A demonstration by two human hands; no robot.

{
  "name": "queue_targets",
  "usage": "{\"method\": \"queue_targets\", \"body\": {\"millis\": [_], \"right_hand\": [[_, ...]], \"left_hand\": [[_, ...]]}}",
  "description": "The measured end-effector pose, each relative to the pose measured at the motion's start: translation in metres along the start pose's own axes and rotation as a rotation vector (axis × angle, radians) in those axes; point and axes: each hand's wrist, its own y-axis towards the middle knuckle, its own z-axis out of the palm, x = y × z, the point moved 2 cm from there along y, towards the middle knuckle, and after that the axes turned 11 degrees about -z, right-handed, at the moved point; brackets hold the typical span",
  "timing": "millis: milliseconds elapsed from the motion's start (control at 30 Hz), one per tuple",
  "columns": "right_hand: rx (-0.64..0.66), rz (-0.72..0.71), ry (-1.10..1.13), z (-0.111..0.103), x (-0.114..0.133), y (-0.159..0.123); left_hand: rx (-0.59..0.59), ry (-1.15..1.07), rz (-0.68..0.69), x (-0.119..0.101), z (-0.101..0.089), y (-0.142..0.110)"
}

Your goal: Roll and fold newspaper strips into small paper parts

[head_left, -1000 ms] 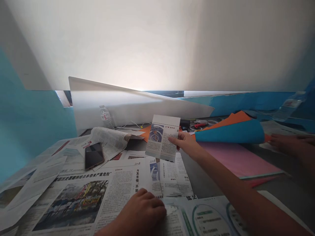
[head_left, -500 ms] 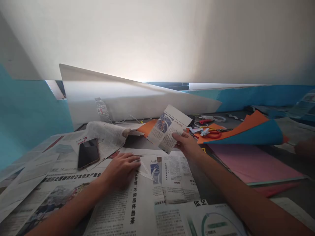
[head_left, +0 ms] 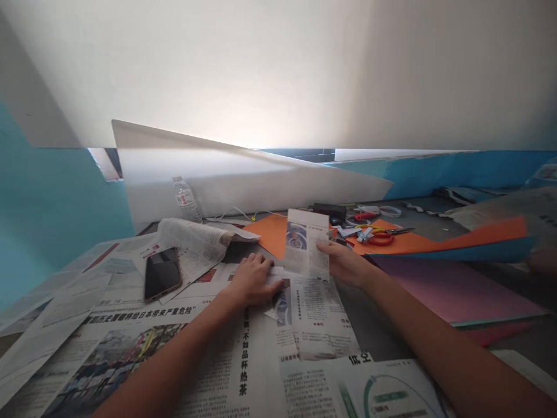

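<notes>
A small rectangular piece of newspaper point(head_left: 300, 255), printed with a blue picture, is pinched in my right hand point(head_left: 346, 264) by its right edge. It stands nearly upright just above the table. My left hand point(head_left: 255, 278) rests on the spread newspaper point(head_left: 213, 371) with its fingers apart. By its thumb lies another newspaper piece with a blue picture point(head_left: 284, 307), partly covered by the hand. A further newspaper clipping point(head_left: 322, 325) lies below my right hand.
At left are a black phone point(head_left: 162, 274), a curled newspaper sheet point(head_left: 191, 244) and a plastic bottle point(head_left: 186, 200). Orange-handled scissors point(head_left: 378, 238) lie beyond my right hand. Orange paper point(head_left: 478, 235) and pink paper point(head_left: 452, 290) spread at right, near another person's blurred hand point(head_left: 543, 261).
My right hand has lowered the newspaper piece and turned it straighter. My left hand has slid right and away from me. The raised orange and blue sheets at right have flattened and shifted right.
</notes>
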Motion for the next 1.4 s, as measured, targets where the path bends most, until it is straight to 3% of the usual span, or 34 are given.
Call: {"method": "queue_targets", "body": {"millis": [167,300,500,733,800,900,967,1067,1133,1267,1400], "right_hand": [[-0.155,-0.151,0.033,-0.027,0.009,0.013],[-0.195,-0.207,0.074,-0.025,0.016,0.01],[-0.195,-0.263,0.04,0.018,0.031,-0.002],[-0.086,-0.405,-0.218,0.074,0.054,0.005],[-0.072,-0.453,-0.348,0.084,0.051,0.004],[-0.105,-0.506,-0.415,0.093,0.036,-0.005],[-0.097,-0.503,-0.389,0.097,0.024,-0.012],[-0.066,-0.436,-0.438,0.098,0.013,-0.018],[-0.077,-0.406,-0.467,0.096,0.012,-0.018],[-0.093,-0.356,-0.368,0.094,0.012,-0.018],[-0.081,-0.4,-0.424,0.104,0.012,-0.026]], "left_hand": [[-0.009,-0.123,0.015,0.01,0.004,0.009],[0.018,-0.328,0.039,0.012,0.0,0.009],[-0.021,-0.576,-0.018,0.008,-0.008,0.013],[-0.015,-0.879,-0.01,0.01,-0.024,0.019],[0.049,-1.011,-0.016,0.011,-0.034,0.019],[0.339,-1.346,-0.041,0.009,-0.043,0.016],[0.441,-1.484,-0.108,0.008,-0.043,0.013],[0.375,-1.458,-0.232,0.008,-0.04,0.012],[0.343,-1.4,-0.234,0.007,-0.042,0.011],[0.331,-1.29,-0.086,0.001,-0.054,0.007],[0.319,-1.38,0.049,-0.016,-0.058,-0.002]]}}
